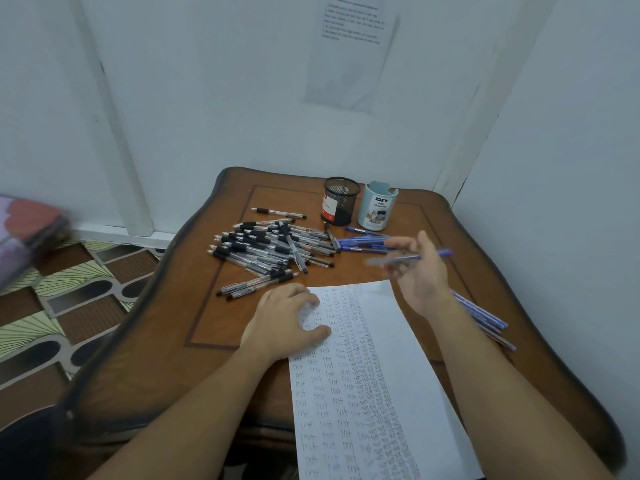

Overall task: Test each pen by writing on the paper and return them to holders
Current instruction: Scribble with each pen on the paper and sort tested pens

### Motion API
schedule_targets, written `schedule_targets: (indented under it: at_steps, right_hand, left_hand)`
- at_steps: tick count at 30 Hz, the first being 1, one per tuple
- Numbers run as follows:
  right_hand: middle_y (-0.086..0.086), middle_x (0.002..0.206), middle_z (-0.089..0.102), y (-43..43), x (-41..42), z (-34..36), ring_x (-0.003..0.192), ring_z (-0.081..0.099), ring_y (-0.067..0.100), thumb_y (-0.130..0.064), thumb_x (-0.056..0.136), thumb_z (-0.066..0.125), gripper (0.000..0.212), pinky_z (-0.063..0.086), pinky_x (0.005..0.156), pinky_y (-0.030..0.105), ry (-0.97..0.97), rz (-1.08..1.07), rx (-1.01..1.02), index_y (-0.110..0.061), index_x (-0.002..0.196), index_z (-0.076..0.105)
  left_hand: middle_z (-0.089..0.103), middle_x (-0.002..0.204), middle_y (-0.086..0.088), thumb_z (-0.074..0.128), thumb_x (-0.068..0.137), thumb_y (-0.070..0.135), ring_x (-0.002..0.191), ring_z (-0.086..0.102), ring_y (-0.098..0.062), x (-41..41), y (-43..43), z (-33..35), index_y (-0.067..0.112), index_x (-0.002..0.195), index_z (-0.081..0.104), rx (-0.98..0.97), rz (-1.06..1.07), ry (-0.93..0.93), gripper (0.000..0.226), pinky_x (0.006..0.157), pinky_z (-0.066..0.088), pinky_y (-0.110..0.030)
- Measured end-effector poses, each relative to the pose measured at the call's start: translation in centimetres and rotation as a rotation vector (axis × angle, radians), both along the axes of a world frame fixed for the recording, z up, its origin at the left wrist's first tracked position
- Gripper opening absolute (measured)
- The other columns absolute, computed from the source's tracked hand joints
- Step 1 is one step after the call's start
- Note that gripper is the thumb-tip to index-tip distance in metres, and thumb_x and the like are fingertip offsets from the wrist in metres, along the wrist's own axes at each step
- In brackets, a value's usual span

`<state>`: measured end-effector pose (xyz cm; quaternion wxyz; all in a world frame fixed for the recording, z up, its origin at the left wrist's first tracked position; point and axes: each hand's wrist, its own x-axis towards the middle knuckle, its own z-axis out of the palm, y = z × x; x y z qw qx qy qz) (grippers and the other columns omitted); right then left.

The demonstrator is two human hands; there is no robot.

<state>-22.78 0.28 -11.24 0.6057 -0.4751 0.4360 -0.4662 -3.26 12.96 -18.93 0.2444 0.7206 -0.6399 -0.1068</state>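
Observation:
My right hand (pixel 417 271) is raised above the table and holds a blue pen (pixel 408 258), which is blurred and lies roughly level. My left hand (pixel 289 318) rests flat on the upper left part of the white paper (pixel 374 375), which is covered with rows of handwritten words. A black mesh holder (pixel 340 200) and a light blue holder (pixel 376 206) stand at the back of the table. A pile of several black pens (pixel 270 251) lies left of the holders. Several blue pens (pixel 363 241) lie in front of the light blue holder.
More blue pens (pixel 485 318) lie at the right side of the wooden table (pixel 180 306), partly under my right forearm. White walls close off the back and right. A printed sheet (pixel 353 50) hangs on the wall. A patterned floor is at the left.

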Motion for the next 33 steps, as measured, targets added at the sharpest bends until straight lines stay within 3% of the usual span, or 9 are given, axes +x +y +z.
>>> schedule_targets:
  at_steps: [3, 6, 9, 11, 13, 15, 18, 23, 33]
  right_hand:
    - [0.012, 0.064, 0.063, 0.2, -0.1, -2.2, 0.056, 0.057, 0.018, -0.056, 0.104, 0.023, 0.069, 0.040, 0.057, 0.029, 0.019, 0.010, 0.114, -0.005, 0.098, 0.069]
    - [0.011, 0.080, 0.072, 0.2, 0.0, -4.1, 0.065, 0.063, 0.017, -0.041, 0.101, 0.051, 0.040, 0.042, 0.058, 0.028, 0.125, 0.063, 0.042, -0.005, 0.098, 0.068]
    - [0.004, 0.062, 0.053, 0.0, 0.7, -5.2, 0.053, 0.043, 0.014, -0.035, 0.096, 0.062, 0.028, 0.036, 0.054, 0.030, 0.269, -0.011, -0.034, -0.009, 0.087, 0.058]
    - [0.005, 0.064, 0.060, 0.0, 1.1, -5.2, 0.059, 0.054, 0.017, -0.028, 0.100, 0.059, 0.021, 0.047, 0.062, 0.033, 0.296, 0.020, -0.050, -0.009, 0.091, 0.058]
    - [0.009, 0.076, 0.070, 0.0, 1.1, -5.0, 0.075, 0.064, 0.024, -0.013, 0.095, 0.066, 0.009, 0.055, 0.080, 0.038, 0.296, 0.097, -0.023, -0.005, 0.093, 0.062]
    - [0.013, 0.076, 0.070, -0.1, 1.0, -5.0, 0.076, 0.064, 0.027, -0.003, 0.086, 0.074, 0.012, 0.057, 0.086, 0.046, 0.318, 0.112, 0.000, -0.002, 0.084, 0.062]
    - [0.014, 0.067, 0.068, 0.2, 1.5, -5.7, 0.065, 0.064, 0.027, -0.005, 0.080, 0.078, 0.020, 0.058, 0.078, 0.054, 0.479, -0.035, -0.106, -0.005, 0.070, 0.060]
    - [0.005, 0.057, 0.051, 0.4, 1.7, -6.4, 0.059, 0.057, 0.016, -0.010, 0.084, 0.072, 0.034, 0.052, 0.068, 0.041, 0.533, -0.075, -0.221, -0.015, 0.061, 0.048]
    - [0.005, 0.057, 0.043, 0.0, 1.7, -6.4, 0.061, 0.046, 0.018, -0.002, 0.079, 0.069, 0.038, 0.043, 0.063, 0.037, 0.577, -0.032, -0.215, -0.016, 0.059, 0.040]
  left_hand:
    - [0.045, 0.128, 0.021, 0.064, 0.078, 0.064, 0.121, 0.036, -0.002, 0.0, 0.1, 0.0, 0.037, 0.123, 0.059, -0.017, -0.009, -0.004, 0.053, 0.106, 0.025, -0.030]
    - [0.044, 0.127, 0.021, 0.064, 0.078, 0.065, 0.115, 0.030, 0.002, 0.1, 0.0, 0.0, 0.038, 0.124, 0.058, -0.016, -0.020, -0.012, 0.054, 0.105, 0.023, -0.029]
    - [0.042, 0.126, 0.021, 0.063, 0.077, 0.066, 0.113, 0.028, 0.002, 0.1, -0.1, 0.0, 0.040, 0.125, 0.058, -0.009, -0.024, -0.016, 0.054, 0.106, 0.023, -0.030]
    - [0.041, 0.125, 0.021, 0.063, 0.078, 0.065, 0.113, 0.028, 0.001, 0.1, -0.1, 0.0, 0.040, 0.124, 0.057, -0.006, -0.022, -0.018, 0.053, 0.108, 0.023, -0.032]
    - [0.040, 0.126, 0.021, 0.063, 0.078, 0.065, 0.113, 0.026, 0.002, 0.1, -0.2, 0.0, 0.041, 0.123, 0.056, 0.002, -0.019, -0.025, 0.052, 0.108, 0.021, -0.032]
    - [0.041, 0.126, 0.021, 0.063, 0.078, 0.066, 0.112, 0.025, 0.003, 0.1, -0.3, 0.0, 0.041, 0.122, 0.056, -0.001, -0.018, -0.027, 0.051, 0.108, 0.020, -0.032]
    - [0.041, 0.126, 0.020, 0.062, 0.078, 0.066, 0.113, 0.026, 0.002, 0.1, -0.3, -0.1, 0.042, 0.121, 0.056, -0.001, -0.020, -0.025, 0.050, 0.109, 0.019, -0.033]
    - [0.042, 0.124, 0.019, 0.056, 0.085, 0.064, 0.119, 0.032, -0.002, -0.1, -0.4, -0.1, 0.041, 0.117, 0.055, -0.019, 0.000, -0.036, 0.039, 0.111, 0.017, -0.034]
    - [0.042, 0.124, 0.019, 0.057, 0.084, 0.063, 0.120, 0.033, -0.003, -0.2, -0.5, -0.1, 0.043, 0.116, 0.055, -0.005, 0.016, -0.033, 0.038, 0.111, 0.017, -0.035]
